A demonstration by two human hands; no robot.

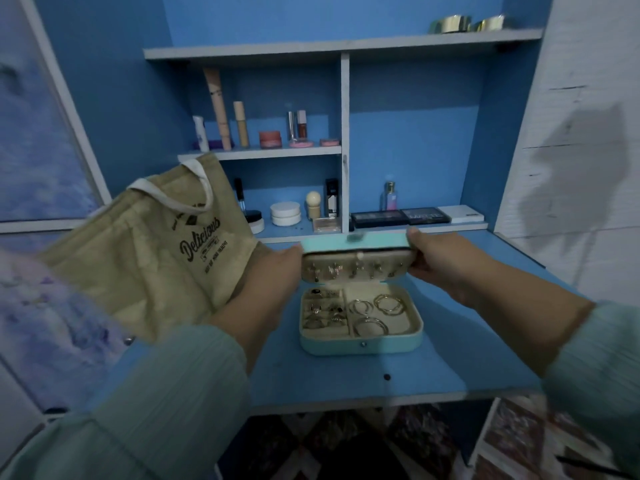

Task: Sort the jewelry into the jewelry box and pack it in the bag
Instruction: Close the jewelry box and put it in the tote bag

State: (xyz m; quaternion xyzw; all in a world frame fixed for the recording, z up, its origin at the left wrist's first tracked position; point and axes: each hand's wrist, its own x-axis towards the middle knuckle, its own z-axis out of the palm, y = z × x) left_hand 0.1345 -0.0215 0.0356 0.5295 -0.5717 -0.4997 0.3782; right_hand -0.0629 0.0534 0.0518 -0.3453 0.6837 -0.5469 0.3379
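step: closing the teal jewelry box on the blue desk | left hand and right hand each pinch an end of its lid, half-lowered | rings, hoops sorted inside | next: press lid shut, lift into tan tote bag lying just left

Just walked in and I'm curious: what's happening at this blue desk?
A person is holding the lid of a turquoise jewelry box on the desk, left hand and right hand at its two ends. The lid is partly raised. Rings and hoops lie sorted in the tray. A tan tote bag lies to the left, box not yet packed.
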